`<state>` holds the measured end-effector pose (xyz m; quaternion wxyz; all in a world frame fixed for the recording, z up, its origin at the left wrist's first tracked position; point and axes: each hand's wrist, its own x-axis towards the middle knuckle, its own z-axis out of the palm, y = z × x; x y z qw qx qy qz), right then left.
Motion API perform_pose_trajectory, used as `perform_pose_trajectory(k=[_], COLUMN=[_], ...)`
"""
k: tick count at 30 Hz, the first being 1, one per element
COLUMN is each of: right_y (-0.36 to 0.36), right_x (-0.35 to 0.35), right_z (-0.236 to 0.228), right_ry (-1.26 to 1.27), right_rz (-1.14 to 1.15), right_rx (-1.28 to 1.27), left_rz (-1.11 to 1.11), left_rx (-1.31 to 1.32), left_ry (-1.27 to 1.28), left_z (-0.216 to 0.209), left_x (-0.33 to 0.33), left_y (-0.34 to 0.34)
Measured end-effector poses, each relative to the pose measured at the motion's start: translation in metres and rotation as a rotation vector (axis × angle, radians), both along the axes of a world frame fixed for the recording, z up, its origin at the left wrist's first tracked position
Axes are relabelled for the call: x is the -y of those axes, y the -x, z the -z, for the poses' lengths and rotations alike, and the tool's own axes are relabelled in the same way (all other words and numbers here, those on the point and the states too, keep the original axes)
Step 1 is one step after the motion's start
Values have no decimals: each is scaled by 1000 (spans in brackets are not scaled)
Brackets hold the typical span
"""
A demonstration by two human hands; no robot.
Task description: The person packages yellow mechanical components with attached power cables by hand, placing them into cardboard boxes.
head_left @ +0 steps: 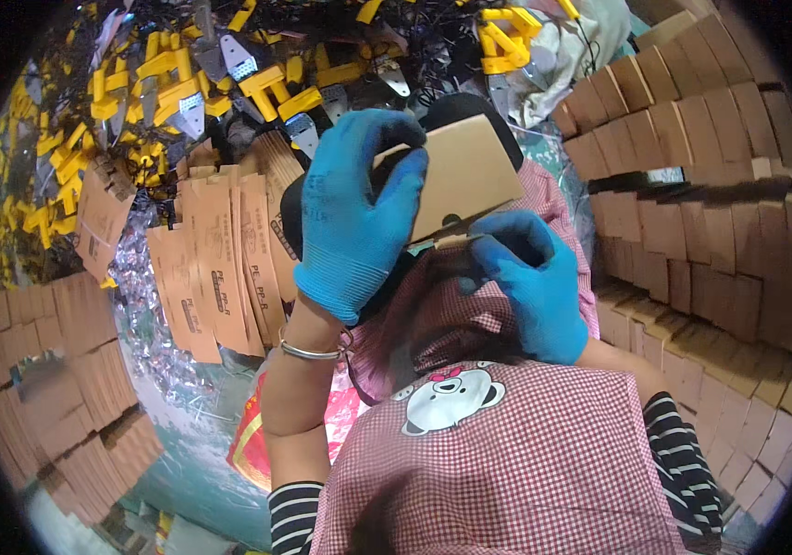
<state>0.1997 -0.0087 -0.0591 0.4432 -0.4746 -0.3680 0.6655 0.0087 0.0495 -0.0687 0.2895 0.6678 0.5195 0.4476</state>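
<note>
A small plain brown cardboard box [470,171] lies tilted over my lap, with a dark half-round notch at its near edge. My left hand [354,208], in a blue knitted work glove, is closed on the box's left end, fingers bent over the top and thumb at the near side. Gloved the same way, my right hand [535,282] has its fingers curled at the near edge, by a small cardboard flap [451,241]. The right fingertips are partly hidden there. Behind the box shows a black rounded surface [456,109].
Flattened printed cartons [220,259] stand in a bundle to the left. Yellow-handled tools with grey metal plates [266,88] and black cords are heaped at the far side. Stacked brown boxes [692,222] line the right; more cardboard stacks [54,370] stand at the left.
</note>
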Motion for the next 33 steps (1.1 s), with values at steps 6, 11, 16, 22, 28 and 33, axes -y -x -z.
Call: perform_pose_trajectory(k=[6, 11, 16, 22, 28, 33], right_y=[-6, -18, -18, -11, -19, -60], right_x=[-8, -17, -19, -17, -16, -25], right_z=[-21, -22, -23, -20, -26, -41], right_ry=[224, 247, 219, 261, 403, -154], right_rz=[-37, -204, -225, -155, -45, -75], right_rx=[47, 103, 225, 150, -564, 436], left_rz=[-46, -33, -26, -48, -8, 34], left_rx=[84, 14, -48, -47, -318, -629], left_ry=[-52, -61, -91, -104, -252, -269], left_z=[2, 0, -1, -2, -11, -12], left_x=[5, 11, 13, 19, 31, 33], left_y=[-8, -7, -7, -11, 3, 0])
